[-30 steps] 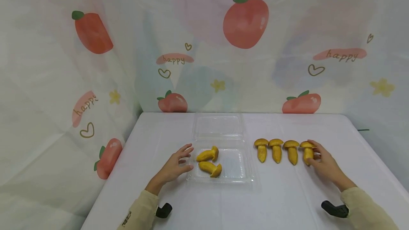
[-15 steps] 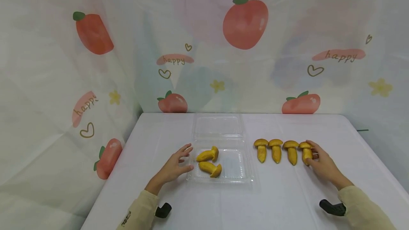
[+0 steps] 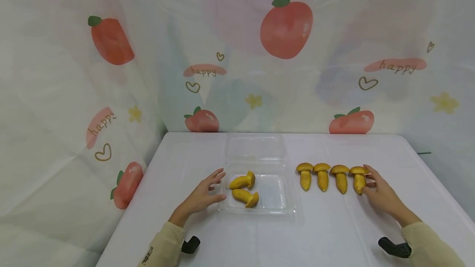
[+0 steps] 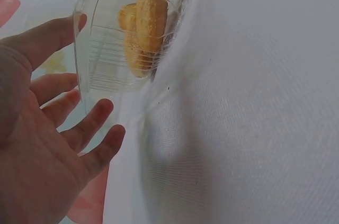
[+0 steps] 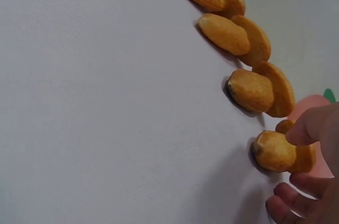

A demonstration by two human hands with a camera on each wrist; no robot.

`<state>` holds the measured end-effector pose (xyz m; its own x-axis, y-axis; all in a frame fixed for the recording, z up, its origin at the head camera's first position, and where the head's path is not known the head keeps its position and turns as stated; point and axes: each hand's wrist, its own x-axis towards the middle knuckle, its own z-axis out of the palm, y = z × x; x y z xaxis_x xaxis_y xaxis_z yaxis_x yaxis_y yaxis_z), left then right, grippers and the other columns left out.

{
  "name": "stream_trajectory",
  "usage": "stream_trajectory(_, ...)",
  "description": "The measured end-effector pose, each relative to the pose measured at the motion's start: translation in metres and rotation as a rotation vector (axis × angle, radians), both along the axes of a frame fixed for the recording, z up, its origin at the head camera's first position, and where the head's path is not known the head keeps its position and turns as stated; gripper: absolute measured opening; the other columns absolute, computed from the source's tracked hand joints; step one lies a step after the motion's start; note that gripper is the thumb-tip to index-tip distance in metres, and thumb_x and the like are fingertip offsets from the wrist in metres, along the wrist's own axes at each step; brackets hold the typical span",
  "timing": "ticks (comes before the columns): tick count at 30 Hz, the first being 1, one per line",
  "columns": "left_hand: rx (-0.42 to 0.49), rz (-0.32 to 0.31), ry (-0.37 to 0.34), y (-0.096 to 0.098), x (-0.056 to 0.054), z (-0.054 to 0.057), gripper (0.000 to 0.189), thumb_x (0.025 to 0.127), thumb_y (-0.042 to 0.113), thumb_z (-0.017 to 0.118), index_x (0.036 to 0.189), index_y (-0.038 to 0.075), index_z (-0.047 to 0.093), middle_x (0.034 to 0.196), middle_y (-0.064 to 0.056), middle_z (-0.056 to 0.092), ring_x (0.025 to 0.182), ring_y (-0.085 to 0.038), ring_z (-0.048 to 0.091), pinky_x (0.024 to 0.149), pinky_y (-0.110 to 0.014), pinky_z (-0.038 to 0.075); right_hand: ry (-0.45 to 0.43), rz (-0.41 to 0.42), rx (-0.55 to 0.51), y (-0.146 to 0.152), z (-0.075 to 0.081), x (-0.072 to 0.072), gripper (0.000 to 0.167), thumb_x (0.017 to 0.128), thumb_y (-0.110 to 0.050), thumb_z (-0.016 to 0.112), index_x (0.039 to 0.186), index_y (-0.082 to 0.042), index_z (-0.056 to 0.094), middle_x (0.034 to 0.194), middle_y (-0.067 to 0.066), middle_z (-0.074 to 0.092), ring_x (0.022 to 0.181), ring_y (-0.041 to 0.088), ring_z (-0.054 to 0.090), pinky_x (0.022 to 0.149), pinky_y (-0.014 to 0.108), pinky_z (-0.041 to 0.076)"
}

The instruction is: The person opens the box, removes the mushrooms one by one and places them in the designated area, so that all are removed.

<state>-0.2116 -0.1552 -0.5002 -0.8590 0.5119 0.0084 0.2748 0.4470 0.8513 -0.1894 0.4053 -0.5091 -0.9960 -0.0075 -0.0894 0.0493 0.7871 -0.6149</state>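
Note:
My left hand (image 3: 200, 197) has its fingers spread beside the left wall of a clear plastic clamshell box (image 3: 274, 210). Two yellow toy mushrooms (image 3: 241, 181) lie on their sides in its left half. In the left wrist view the fingertips are right at the box wall (image 4: 100, 33), with the thumb and fingers apart. To the right of the box, several more mushrooms stand in a row, caps toward the back. At the rightmost mushroom (image 3: 359, 181), my right hand (image 3: 384, 199) has loosely spread fingers along its right edge; the thumb overlaps it in the right wrist view.
The box's hinged lid (image 3: 254, 147) lies open toward the back wall. White cloth covers the table (image 3: 315, 234), and a fruit-printed curtain (image 3: 237, 52) hangs behind and at the sides. Black wrist mounts (image 3: 394, 248) stick out from both cuffs.
The rightmost mushroom slid slightly left toward its neighbour, then my right hand drew back a little to the right, its fingertips moving off the cap and stem. My left hand has stayed put.

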Motion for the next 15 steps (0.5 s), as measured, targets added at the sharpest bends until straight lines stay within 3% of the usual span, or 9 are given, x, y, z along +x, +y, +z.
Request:
stream_trajectory(6, 0.006, -0.006, 0.008, 0.000, 0.000, -0.002, 0.072, 0.094, 0.013, 0.070, 0.155, -0.004, 0.034, 0.168, -0.021, 0.021, 0.138, -0.044, 0.046, 0.111, -0.064, 0.042, -0.048, 0.005, 0.023, 0.002, 0.010, 0.008, 0.072, 0.103, -0.016, 0.047, 0.157, 0.007, 0.005, 0.140, 0.048, 0.031, 0.119, 0.063, 0.044, 0.091, 0.071, 0.048)
stream_trajectory(15, -0.004, -0.003, 0.016, 0.000, 0.000, -0.001, 0.072, 0.095, 0.013, 0.069, 0.155, -0.004, 0.034, 0.168, -0.019, 0.020, 0.139, -0.043, 0.046, 0.112, -0.063, 0.041, 0.009, 0.042, 0.030, 0.001, 0.022, 0.012, 0.064, 0.102, -0.015, 0.051, 0.154, 0.009, 0.021, 0.141, 0.047, 0.032, 0.118, 0.062, 0.044, 0.088, 0.070, 0.050)
